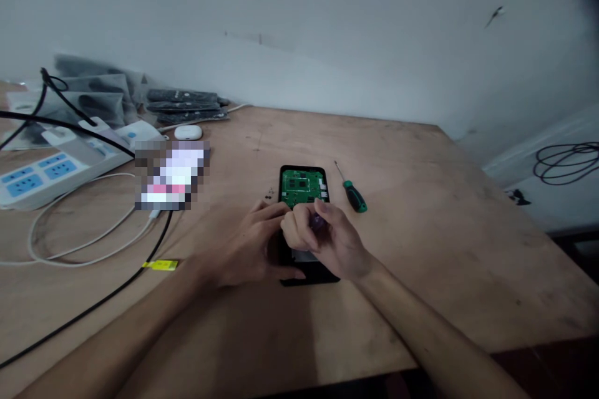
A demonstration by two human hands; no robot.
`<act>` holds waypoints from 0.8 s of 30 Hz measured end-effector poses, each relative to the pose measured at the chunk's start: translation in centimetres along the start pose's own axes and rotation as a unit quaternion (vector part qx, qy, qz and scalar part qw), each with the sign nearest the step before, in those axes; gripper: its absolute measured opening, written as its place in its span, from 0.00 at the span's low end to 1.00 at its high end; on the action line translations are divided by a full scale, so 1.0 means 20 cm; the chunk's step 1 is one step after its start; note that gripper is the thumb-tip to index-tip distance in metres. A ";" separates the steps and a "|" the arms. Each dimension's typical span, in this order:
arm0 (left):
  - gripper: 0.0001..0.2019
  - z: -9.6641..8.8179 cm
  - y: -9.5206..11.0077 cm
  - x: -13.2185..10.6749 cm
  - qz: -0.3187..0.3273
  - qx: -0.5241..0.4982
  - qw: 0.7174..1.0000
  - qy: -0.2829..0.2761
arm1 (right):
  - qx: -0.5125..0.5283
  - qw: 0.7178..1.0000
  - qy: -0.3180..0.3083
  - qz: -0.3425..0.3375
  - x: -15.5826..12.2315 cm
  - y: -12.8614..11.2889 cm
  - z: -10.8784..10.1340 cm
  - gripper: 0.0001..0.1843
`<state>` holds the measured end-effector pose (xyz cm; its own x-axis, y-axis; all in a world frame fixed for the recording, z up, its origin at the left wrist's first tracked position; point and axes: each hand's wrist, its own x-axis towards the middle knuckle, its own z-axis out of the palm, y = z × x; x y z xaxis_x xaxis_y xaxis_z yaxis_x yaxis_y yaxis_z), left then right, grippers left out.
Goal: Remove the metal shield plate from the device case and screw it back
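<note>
A black device [303,187] lies opened on the wooden table [421,243], its green circuit board facing up. My left hand [248,246] rests on the device's left side with fingers curled against it. My right hand [327,237] is closed in a pinch over the middle of the device, around a small dark purplish thing that I cannot make out. A green-handled screwdriver [352,190] lies just right of the device, untouched. A few tiny dark screws [269,193] sit left of the board.
White power strips with blue sockets [47,168] sit at the left with white and black cables. A white earbud case [188,132] and stacked black flat items [187,105] lie near the wall. A yellow tag [161,265] lies on the table.
</note>
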<state>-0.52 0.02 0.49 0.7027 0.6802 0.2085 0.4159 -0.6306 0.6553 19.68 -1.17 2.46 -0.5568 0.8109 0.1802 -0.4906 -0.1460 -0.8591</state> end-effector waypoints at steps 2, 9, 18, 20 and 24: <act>0.26 0.00 0.00 0.00 0.005 -0.004 1.000 -0.001 | 0.000 1.000 -0.002 0.000 0.00 0.00 0.00 0.38; 0.21 0.00 0.01 0.02 0.002 -0.022 1.000 -0.003 | 0.001 1.000 -0.011 -0.010 0.00 0.01 0.00 0.37; 0.24 0.00 0.00 0.00 -0.019 -0.013 1.000 -0.015 | 0.027 0.999 -0.017 0.010 -0.02 0.00 -0.01 0.18; 0.23 0.00 0.00 0.00 -0.014 -0.006 1.000 -0.006 | 0.047 0.999 -0.020 0.016 -0.02 0.00 0.00 0.16; 0.23 0.01 0.00 0.00 -0.023 -0.008 1.000 -0.008 | 0.050 0.998 -0.023 0.017 -0.02 -0.01 0.00 0.16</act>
<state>-0.37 0.01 0.39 0.6913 0.7032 0.1664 0.4399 -0.5922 0.6751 19.95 -1.56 2.56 -0.6041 0.7775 0.1750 -0.5333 -0.2312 -0.8138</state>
